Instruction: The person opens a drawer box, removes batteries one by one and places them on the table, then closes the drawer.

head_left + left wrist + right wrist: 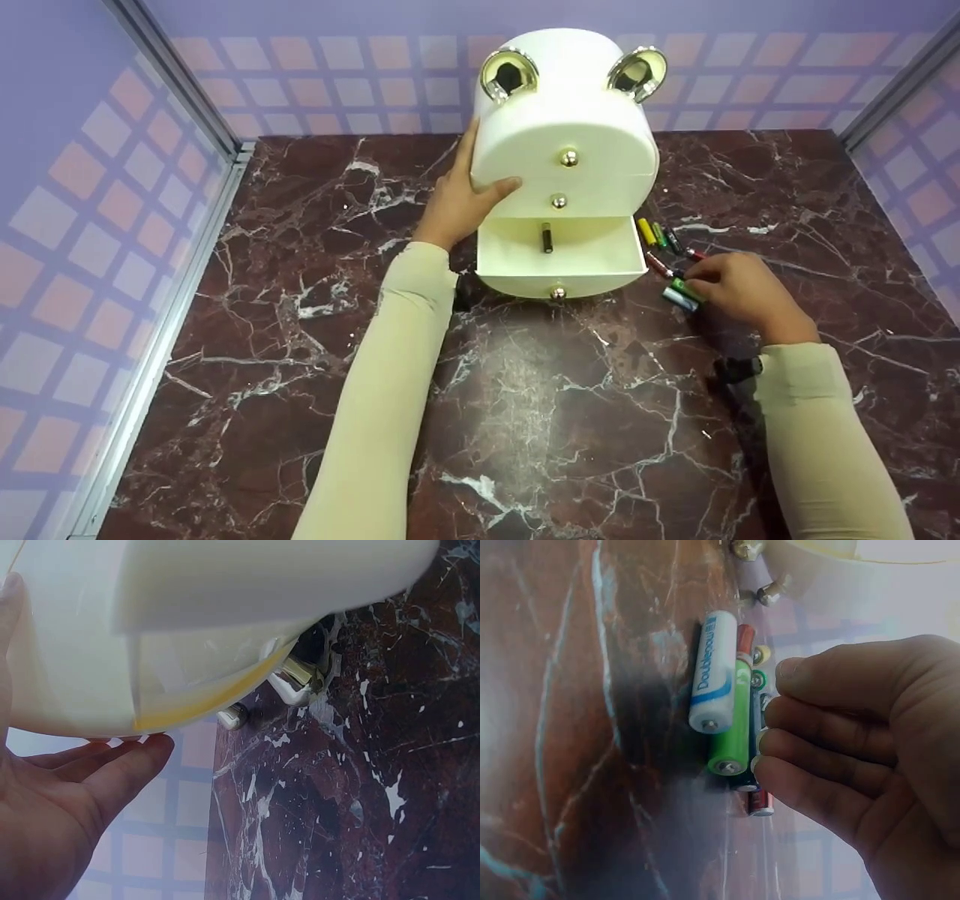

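Observation:
A white drawer box (566,97) stands at the back of the table, its bottom drawer (517,259) pulled out. One dark battery (547,238) lies in that drawer. My left hand (466,196) rests on the box's left side, thumb on the front and fingers extended along the side. To the right of the box lie several loose batteries, among them a white-and-blue one (714,675), a green one (733,731) and a yellow one (646,232). My right hand (746,292) is at these batteries, fingers slightly bent; in the right wrist view nothing shows between thumb and fingers.
Two shiny gold ear-shaped ornaments (510,75) stick out from the box, and round knobs (569,157) mark its drawers. The table (300,390) is dark red marble pattern. Tile-patterned panels (345,75) enclose it at the back and sides.

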`<state>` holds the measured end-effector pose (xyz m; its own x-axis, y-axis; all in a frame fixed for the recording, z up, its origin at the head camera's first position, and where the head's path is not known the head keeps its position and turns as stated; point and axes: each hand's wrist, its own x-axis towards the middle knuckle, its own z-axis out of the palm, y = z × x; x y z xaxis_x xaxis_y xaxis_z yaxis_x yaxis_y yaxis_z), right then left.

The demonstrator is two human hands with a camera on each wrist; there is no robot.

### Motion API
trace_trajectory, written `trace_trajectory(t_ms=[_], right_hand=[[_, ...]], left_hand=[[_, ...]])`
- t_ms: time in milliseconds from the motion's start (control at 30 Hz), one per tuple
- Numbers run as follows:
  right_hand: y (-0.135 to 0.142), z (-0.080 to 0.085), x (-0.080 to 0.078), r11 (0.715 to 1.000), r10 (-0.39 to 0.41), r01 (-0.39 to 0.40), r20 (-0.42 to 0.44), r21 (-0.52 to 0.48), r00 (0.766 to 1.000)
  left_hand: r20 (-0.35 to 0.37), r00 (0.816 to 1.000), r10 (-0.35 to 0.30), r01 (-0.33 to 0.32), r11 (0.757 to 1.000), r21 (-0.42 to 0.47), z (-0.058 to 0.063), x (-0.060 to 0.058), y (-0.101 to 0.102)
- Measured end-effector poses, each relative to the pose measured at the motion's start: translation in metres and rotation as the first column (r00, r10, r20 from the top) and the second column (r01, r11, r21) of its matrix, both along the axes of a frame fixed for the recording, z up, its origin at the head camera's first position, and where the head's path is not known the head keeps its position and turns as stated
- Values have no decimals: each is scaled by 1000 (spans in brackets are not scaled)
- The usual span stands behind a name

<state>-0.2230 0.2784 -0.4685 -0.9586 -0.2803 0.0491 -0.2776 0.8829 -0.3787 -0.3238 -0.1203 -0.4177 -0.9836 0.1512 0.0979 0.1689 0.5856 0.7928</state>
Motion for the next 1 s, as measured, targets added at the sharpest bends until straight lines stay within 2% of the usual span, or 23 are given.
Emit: trace_trajectory(t_ms=[300,467,567,767,1000], right_hand=[[-11,10,3,1000,5,-3,-87,23,996],[-19,18,7,1000,2,-3,-157,-5,988],[-23,21,9,999,18,-24,-233,-22,972],[-27,22,9,996,52,-78,-378,-53,924],[-32,20,9,987,57,-117,-449,-108,892]], left_hand=[[-4,1000,-7,7,1000,9,-1,-1,0],[-1,1000,-7,7,1000,8,-2,-1,0],[3,1000,-10,10,1000,12,-2,0,0],[5,1000,-9,9,1000,21,-3,0,0],[-17,1000,-5,5,1000,4,-4,-1,-1]])
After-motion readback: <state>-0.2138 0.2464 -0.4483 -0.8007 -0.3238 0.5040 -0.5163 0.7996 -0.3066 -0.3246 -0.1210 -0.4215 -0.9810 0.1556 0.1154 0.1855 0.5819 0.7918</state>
